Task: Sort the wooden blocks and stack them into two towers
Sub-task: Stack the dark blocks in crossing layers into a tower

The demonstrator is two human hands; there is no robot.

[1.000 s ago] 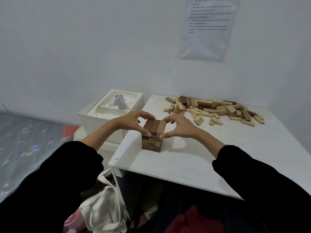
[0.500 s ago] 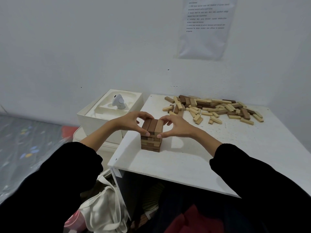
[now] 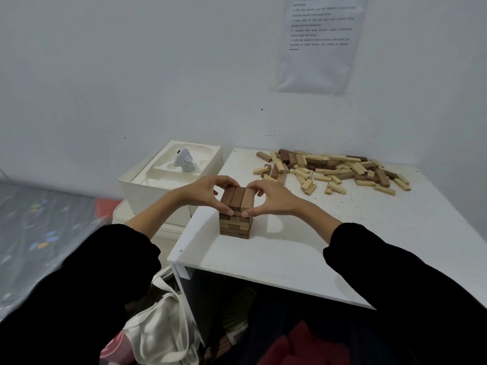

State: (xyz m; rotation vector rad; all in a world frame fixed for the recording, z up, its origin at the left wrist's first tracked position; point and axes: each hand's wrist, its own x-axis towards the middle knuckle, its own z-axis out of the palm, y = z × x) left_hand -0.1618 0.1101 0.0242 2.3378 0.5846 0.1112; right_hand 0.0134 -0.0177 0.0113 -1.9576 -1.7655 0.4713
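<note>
— Hardly anything is shifting from a second ago, is it?
— No, the left hand (image 3: 203, 193) and right hand (image 3: 274, 200) are staying curled round the top layer of the tower (image 3: 235, 225), thumbs pressing its near face, fingers hooking over the far edge.
— Where is it standing?
— Near the front left corner of the table (image 3: 290, 259) — the loose pile (image 3: 334, 169) is lying well apart, by the wall.

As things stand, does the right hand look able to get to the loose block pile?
Likely yes: only bare table lies between the right hand and the pile, though it grips the tower top.
</note>
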